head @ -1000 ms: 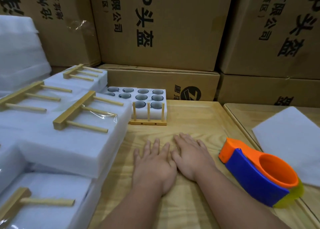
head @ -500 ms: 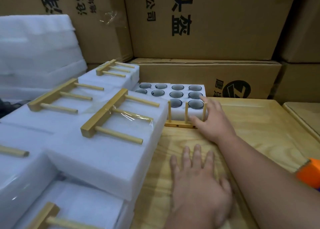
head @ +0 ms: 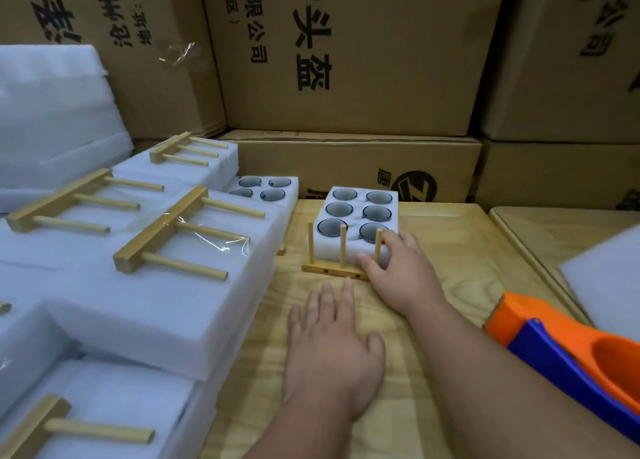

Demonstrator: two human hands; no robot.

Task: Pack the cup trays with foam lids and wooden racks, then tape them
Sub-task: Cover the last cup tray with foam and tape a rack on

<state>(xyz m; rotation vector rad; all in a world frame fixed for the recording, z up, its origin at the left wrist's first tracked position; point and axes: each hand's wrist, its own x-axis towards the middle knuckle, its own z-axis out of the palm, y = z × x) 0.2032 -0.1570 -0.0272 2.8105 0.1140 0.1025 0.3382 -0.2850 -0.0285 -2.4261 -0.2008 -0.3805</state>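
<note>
A white foam cup tray (head: 358,249) with several grey cups stands on the wooden table, and a wooden rack (head: 334,269) leans upright against its near side. My right hand (head: 398,271) grips the tray's near right corner together with the rack's right peg. My left hand (head: 332,351) lies flat and open on the table in front of the rack. A second cup tray (head: 289,190) sits further back to the left, half hidden behind a foam block. An orange and blue tape dispenser (head: 561,351) lies at the right.
Stacked white foam blocks (head: 149,306) with wooden racks (head: 180,236) taped on top fill the left side. Cardboard boxes (head: 353,53) wall off the back. A white foam sheet (head: 609,278) lies on a second wooden table at the right edge.
My right hand left the table, reached the cup tray and drew it with its rack to the right, apart from the other tray. My left hand stayed flat on the table.
</note>
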